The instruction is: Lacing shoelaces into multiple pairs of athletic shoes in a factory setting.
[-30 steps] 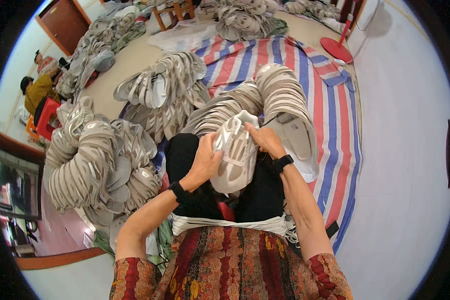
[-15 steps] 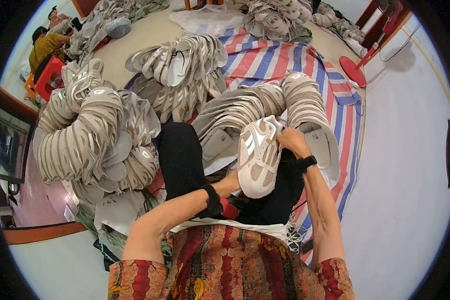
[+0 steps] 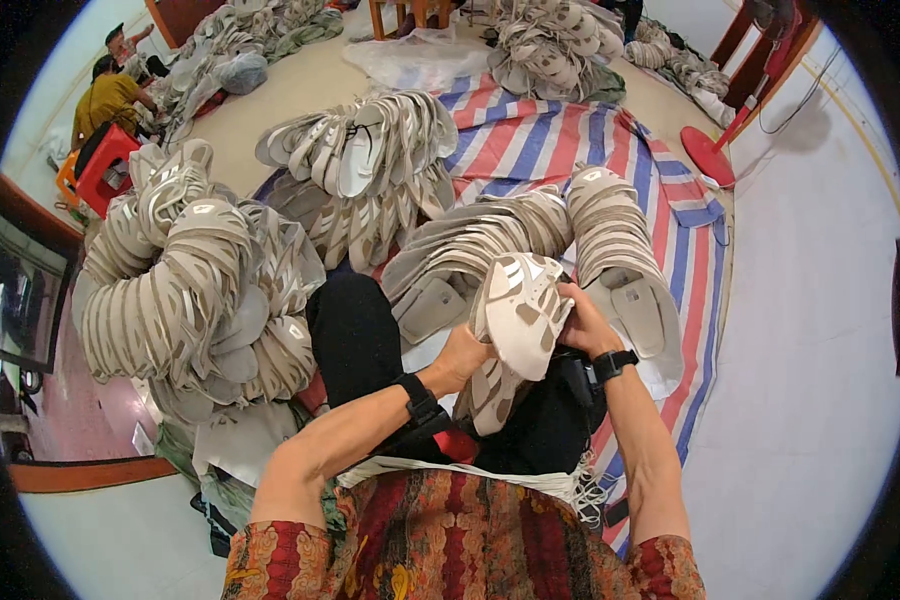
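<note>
Over the person's lap, between the knees in black trousers [image 3: 355, 335], a pale beige-and-white shoe upper [image 3: 520, 312] is held up by both hands; the left hand [image 3: 462, 358] has its grip closed on the lower left edge of the piece, and the right hand [image 3: 582, 318] has its grip pinching the upper right side, fingers curled over the rim; a second upper [image 3: 490, 395] hangs just beneath, touching the first; judging from how things lie, much has been handled already: long nested rows of uppers [image 3: 530, 235] curve across the striped mat [image 3: 570, 140] just ahead of the hands, and a large bundled heap [image 3: 185, 290] sits to the left; further loose piles [image 3: 360, 160] lie beyond; how many remain unhandled cannot be told; other people [image 3: 110, 95] sit well apart at the far left by a red stool [image 3: 105, 165].
</note>
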Action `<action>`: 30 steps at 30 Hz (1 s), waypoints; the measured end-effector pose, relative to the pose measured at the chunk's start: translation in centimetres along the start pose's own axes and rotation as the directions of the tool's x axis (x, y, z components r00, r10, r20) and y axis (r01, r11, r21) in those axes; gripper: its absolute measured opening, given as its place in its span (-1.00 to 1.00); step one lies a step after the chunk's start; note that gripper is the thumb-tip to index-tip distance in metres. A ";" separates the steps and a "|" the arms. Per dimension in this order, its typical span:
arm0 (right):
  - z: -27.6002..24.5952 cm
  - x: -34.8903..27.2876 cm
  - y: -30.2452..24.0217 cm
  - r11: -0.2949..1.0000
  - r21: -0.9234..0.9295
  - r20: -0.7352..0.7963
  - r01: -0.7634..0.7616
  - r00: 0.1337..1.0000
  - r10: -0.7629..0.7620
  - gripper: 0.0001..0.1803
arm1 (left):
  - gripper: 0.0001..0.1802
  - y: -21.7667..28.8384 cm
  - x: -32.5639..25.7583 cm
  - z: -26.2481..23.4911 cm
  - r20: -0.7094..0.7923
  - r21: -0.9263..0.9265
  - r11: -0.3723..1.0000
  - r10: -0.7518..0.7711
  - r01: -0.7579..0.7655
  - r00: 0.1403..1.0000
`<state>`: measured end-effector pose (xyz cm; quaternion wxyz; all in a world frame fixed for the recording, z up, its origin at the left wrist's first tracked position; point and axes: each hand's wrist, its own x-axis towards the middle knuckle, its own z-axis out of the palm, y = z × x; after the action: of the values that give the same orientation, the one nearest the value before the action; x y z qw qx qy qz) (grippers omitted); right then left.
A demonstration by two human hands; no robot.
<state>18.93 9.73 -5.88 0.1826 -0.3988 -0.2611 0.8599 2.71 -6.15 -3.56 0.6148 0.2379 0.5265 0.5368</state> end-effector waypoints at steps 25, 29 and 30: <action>-0.3 -4.7 -1.8 0.949 -0.071 -0.086 0.306 0.946 -0.312 -0.59 | -0.37 4.7 -2.1 -4.3 0.236 -0.019 0.944 -0.317 0.331 0.918; 0.5 -2.6 -2.8 0.783 -0.541 0.014 0.307 0.934 -0.357 -0.56 | -0.37 5.7 -1.8 -4.1 0.206 0.132 0.951 -0.302 0.280 0.931; 0.6 -1.8 -2.9 0.302 -0.839 0.273 0.452 0.831 -0.485 -0.51 | -0.37 5.9 -1.6 -3.1 0.144 0.235 0.942 -0.276 0.238 0.950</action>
<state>19.86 10.90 -2.73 0.1959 -0.3535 -0.7658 0.5002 -2.26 -6.58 1.06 0.6943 0.2781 0.5520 0.3687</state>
